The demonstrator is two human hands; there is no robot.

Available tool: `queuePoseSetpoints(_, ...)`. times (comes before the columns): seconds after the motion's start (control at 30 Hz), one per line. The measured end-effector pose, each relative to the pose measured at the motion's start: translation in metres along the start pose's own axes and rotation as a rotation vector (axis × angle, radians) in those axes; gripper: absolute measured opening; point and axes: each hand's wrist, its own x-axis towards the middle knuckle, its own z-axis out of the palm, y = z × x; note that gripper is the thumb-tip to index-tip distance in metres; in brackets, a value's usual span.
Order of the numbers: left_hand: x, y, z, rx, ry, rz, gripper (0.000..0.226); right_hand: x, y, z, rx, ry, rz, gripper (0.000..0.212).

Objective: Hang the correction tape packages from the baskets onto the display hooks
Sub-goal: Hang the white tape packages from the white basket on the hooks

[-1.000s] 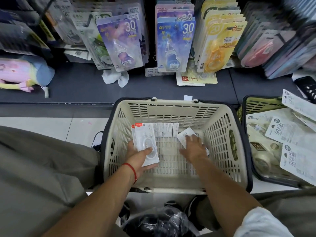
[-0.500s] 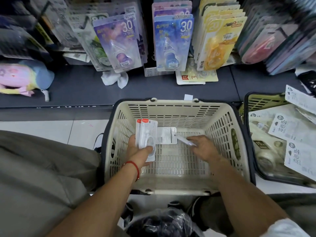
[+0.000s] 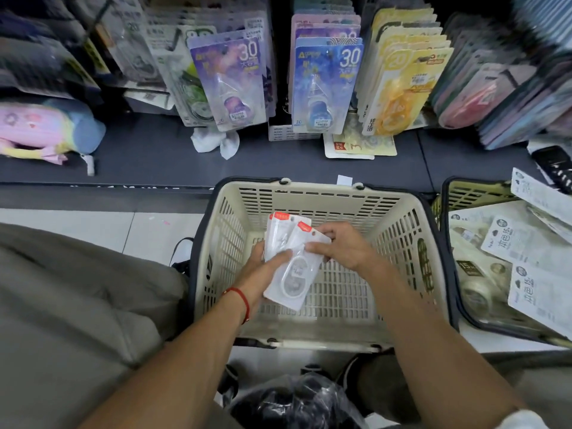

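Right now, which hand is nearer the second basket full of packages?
Right. The right hand is over the middle of the cream basket, closer to the full basket; the left hand is farther away.

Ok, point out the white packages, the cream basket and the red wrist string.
white packages [image 3: 292,270]: head view, front package's clear bubble.
cream basket [image 3: 315,199]: head view, far slotted wall.
red wrist string [image 3: 241,297]: head view, strand across left wrist.

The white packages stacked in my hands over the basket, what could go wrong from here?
1. The white packages sit fanned and uneven between the left hand and the right hand, so one could slip back into the basket.
2. The hooks above look crowded with the purple packages and the blue packages; pushing more on may knock some loose.
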Motion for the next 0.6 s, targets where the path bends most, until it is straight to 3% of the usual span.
queuePoseSetpoints(0.1,0.004,-0.006,-0.003,0.047,0.057,0.032,0.069,0.015,0.016,0.021,0.107,0.065,0.008,0.017)
queuePoseSetpoints(0.2,0.012,-0.008,-0.012,0.049,0.210,0.024,0.065,0.031,0.045,0.029,0.108,0.238,0.098,0.015)
queuePoseSetpoints(0.3,0.013,-0.010,-0.023,0.106,0.330,0.060,0.063,0.044,0.079,0.030,-0.252,0.250,0.282,0.044)
queuePoseSetpoints(0.43,0.010,-0.014,-0.027,0.147,0.381,0.105,0.059,0.055,0.091,0.047,-0.048,0.235,0.380,0.069)
queuePoseSetpoints(0.53,0.010,-0.014,-0.023,0.148,0.407,0.141,0.059,0.065,0.086,0.058,0.117,0.311,0.400,0.038)
queuePoseSetpoints(0.6,0.010,-0.012,-0.018,0.154,0.439,0.186,0.059,0.068,0.079,0.060,0.257,0.257,0.384,0.018)
